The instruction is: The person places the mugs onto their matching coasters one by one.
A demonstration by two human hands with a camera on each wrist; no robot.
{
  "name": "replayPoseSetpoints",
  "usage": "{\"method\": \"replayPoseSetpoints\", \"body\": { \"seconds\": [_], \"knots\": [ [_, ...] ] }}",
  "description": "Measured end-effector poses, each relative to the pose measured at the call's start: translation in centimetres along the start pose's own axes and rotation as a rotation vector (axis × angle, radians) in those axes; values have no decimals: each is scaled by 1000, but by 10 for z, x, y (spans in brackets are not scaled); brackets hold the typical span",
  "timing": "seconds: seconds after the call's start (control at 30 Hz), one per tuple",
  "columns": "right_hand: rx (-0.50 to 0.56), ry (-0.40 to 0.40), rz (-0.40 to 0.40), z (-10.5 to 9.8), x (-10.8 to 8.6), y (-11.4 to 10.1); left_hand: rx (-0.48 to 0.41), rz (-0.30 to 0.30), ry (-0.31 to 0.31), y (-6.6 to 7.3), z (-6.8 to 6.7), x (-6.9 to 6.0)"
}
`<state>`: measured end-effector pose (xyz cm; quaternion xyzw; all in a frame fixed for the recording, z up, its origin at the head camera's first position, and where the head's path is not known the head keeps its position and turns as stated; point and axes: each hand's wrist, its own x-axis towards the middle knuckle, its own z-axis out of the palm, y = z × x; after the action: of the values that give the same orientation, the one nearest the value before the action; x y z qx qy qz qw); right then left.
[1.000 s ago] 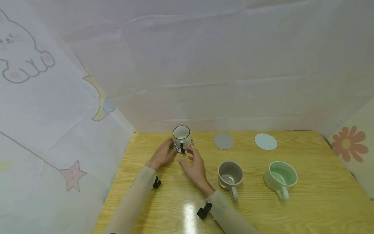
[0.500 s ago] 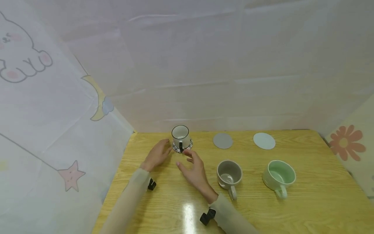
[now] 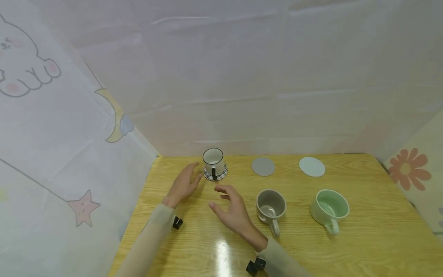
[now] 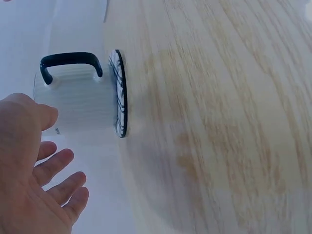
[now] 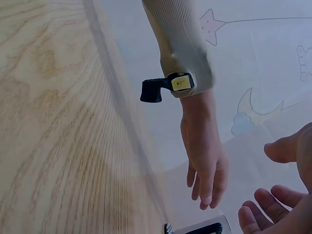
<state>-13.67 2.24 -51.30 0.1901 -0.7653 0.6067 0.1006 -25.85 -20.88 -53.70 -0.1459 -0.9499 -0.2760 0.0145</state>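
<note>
A white mug (image 3: 213, 159) with a black rim and black handle stands upright on a round black-and-white checked coaster (image 3: 223, 174) at the back of the table. To its left is my left hand (image 3: 182, 185), fingers loosely extended, apart from the mug. My right hand (image 3: 232, 211) hovers in front of the mug and to the right, fingers relaxed and slightly bent, with nothing in it. In the left wrist view, the mug (image 4: 80, 102) and coaster (image 4: 121, 95) appear sideways beyond my left hand (image 4: 36, 175). Only part of my right hand (image 5: 287, 195) shows in the right wrist view.
A grey mug (image 3: 271, 206) and a light green mug (image 3: 330, 211) stand on the wooden table (image 3: 373, 215) to the right. Behind them lie a grey round coaster (image 3: 263, 166) and a pale blue one (image 3: 312, 166). A pale wall sheet (image 3: 242, 77) borders the table's back.
Both hands have drawn away from the white mug, the left one leftward and the right one back toward the body. The mug stays on the checked coaster.
</note>
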Motion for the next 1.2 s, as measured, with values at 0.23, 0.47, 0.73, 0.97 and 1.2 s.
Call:
{"method": "replayPoseSetpoints", "body": {
  "seconds": [0.23, 0.47, 0.73, 0.97, 1.2],
  "knots": [
    [4, -58, 1, -8, -10, -9, 1, 40, 73, 8, -7, -6],
    [-21, -68, -43, -16, -23, -12, -9, 98, 122, 17, -9, -8],
    [-17, -87, -67, -27, -33, -15, -34, 162, 122, 34, -16, -5],
    [-38, -124, -145, -38, -44, -20, -32, 235, 140, 47, -16, -2],
    [-76, -122, -189, -50, -54, -28, -28, 243, 125, 52, -11, -6]
  ]
}}
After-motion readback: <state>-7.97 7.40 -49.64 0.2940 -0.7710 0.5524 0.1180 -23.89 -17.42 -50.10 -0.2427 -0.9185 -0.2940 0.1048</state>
